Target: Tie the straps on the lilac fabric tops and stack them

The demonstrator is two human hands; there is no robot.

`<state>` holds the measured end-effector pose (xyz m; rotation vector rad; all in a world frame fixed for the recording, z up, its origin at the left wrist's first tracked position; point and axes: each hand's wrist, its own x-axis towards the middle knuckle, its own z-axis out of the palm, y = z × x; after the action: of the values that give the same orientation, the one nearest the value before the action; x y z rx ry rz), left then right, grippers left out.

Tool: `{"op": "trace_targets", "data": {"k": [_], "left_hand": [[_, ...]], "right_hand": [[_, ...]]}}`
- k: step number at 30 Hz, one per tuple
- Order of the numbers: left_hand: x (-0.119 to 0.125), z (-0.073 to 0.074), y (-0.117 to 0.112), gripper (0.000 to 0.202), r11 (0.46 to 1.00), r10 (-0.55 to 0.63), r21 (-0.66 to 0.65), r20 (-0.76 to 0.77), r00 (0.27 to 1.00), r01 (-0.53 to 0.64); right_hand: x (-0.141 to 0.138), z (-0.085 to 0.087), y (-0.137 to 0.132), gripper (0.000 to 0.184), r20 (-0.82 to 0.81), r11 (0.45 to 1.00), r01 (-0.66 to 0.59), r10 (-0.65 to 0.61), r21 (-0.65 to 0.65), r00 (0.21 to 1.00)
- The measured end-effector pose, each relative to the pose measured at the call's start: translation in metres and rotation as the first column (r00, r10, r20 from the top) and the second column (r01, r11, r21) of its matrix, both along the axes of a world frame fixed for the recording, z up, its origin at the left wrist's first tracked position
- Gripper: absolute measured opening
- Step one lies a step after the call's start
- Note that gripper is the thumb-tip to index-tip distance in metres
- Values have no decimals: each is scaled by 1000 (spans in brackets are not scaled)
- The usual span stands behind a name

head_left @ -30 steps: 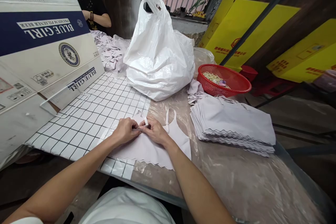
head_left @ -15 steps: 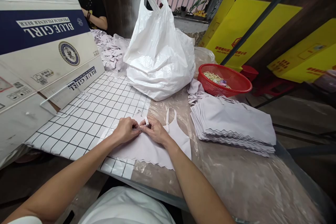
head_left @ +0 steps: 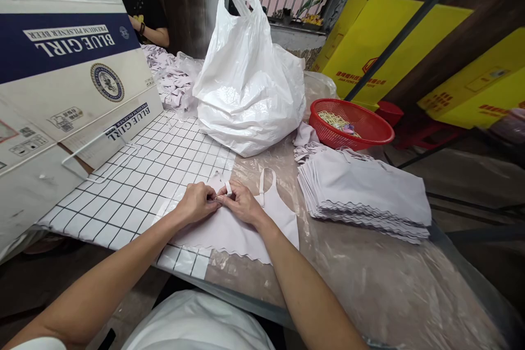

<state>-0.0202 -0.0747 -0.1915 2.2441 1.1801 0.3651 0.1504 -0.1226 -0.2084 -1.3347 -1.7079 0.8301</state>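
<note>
A pale lilac camisole top (head_left: pixel 246 238) with a scalloped hem lies flat on the table in front of me, its right shoulder strap (head_left: pixel 268 180) looped upward. My left hand (head_left: pixel 197 202) pinches the top near the base of the other strap. Close against it, my right hand (head_left: pixel 240 202) also pinches there, with a bit of white strap (head_left: pixel 228 188) standing up between its fingers. The fingertips of both hands meet, and the small part between them is mostly hidden. To the right lies a stack of matching tops (head_left: pixel 365 188) with wavy edges.
A white plastic bag (head_left: pixel 250 87) stands behind my hands. Right of it is a red basket (head_left: pixel 373 131) with small pieces inside. A large carton (head_left: pixel 74 93) and a white wire stand (head_left: pixel 110 161) occupy the left. A co-worker's arm (head_left: pixel 153 35) shows beyond a garment pile (head_left: pixel 168 74).
Both hands stay at the same spot on the top, with barely visible finger movement. The co-worker's arm has shifted slightly.
</note>
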Motion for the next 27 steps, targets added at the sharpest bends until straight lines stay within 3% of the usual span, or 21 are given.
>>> {"op": "trace_targets", "data": {"k": [27], "left_hand": [[2,5,-2,18,1000,10,-10,-73,997,-11]], "right_hand": [[0,-1,1,6,41,1000,17,-17,-5,999]]}}
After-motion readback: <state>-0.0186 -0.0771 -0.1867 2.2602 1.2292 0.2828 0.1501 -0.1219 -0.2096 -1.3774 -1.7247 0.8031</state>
